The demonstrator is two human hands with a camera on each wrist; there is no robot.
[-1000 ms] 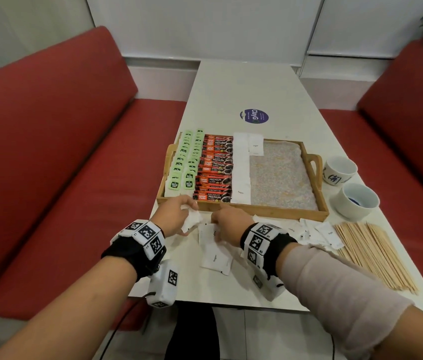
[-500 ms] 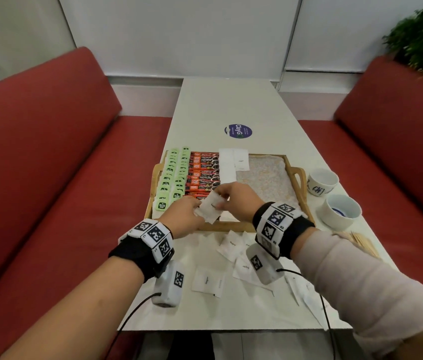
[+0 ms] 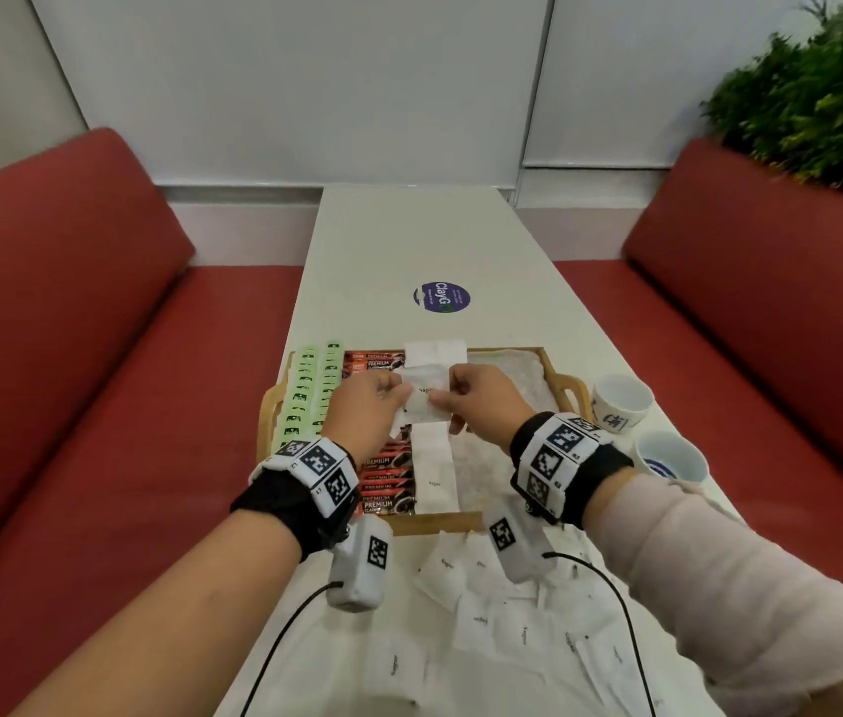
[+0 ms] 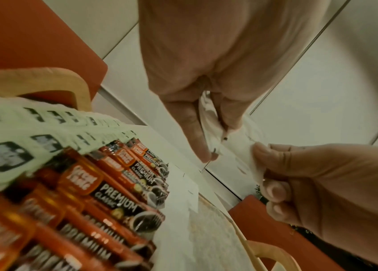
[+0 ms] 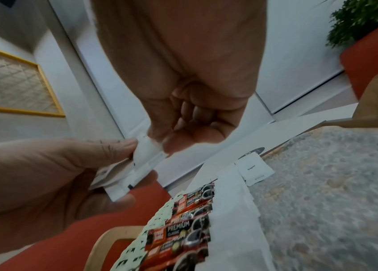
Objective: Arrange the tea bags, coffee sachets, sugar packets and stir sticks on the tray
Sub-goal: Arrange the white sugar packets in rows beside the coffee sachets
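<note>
the white sugar packets [image 3: 424, 401] held above the wooden tray [image 3: 572, 385] are flat paper squares printed "sugar", stacked a few thick; the right wrist view shows several edges fanned together. the left hand [image 3: 365, 406] pinches the stack's left edge between thumb and curled fingers, and the right hand [image 3: 481, 403] pinches its right edge the same way, so the stack hangs between them over the middle of the tray.

in the tray, two columns of pale green tea bags [image 3: 313, 390] lie along the left side, a column of red and black coffee sachets [image 3: 388, 478] marked "premium classic" sits just right of them, and a column of sugar packets [image 3: 434, 473] already laid down runs beside those. the right part of the tray shows its bare speckled liner [image 3: 512, 375].

on the white table [image 3: 409, 235] near the person, more loose sugar packets [image 3: 507, 618] lie scattered in front of the tray's near rim. two white cups [image 3: 621, 403] stand just right of the tray's handle. a round purple sticker [image 3: 441, 297] is beyond the tray. red benches [image 3: 72, 354] flank the table on both sides, and a green plant [image 3: 817, 95] sits above the right one.
</note>
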